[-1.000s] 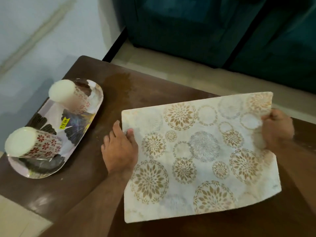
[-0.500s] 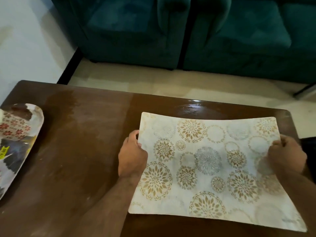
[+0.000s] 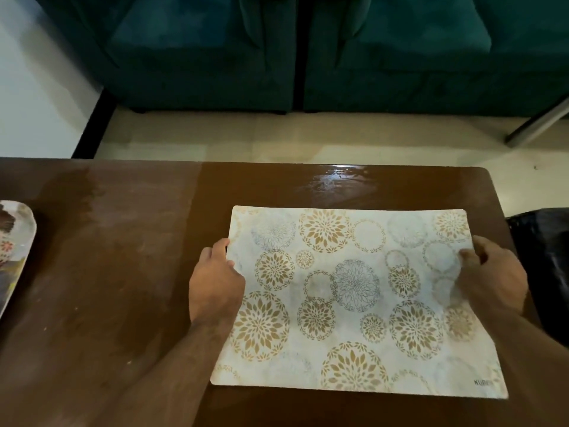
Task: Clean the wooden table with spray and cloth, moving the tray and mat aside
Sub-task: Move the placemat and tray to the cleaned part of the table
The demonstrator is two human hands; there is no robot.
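Two hands hold the mat (image 3: 354, 300) on the counter's (image 3: 123, 272) right half: left hand (image 3: 215, 282) pinching its left edge, right hand (image 3: 489, 275) gripping the right edge, forearms reaching forward. The tray (image 3: 18, 235) sits far left.

Your left hand (image 3: 215, 283) grips the left edge of the mat (image 3: 354, 300), fingers curled over it. Your right hand (image 3: 489, 275) pinches the mat's right edge, thumb on top. Both bare forearms reach in from the table's near edge.
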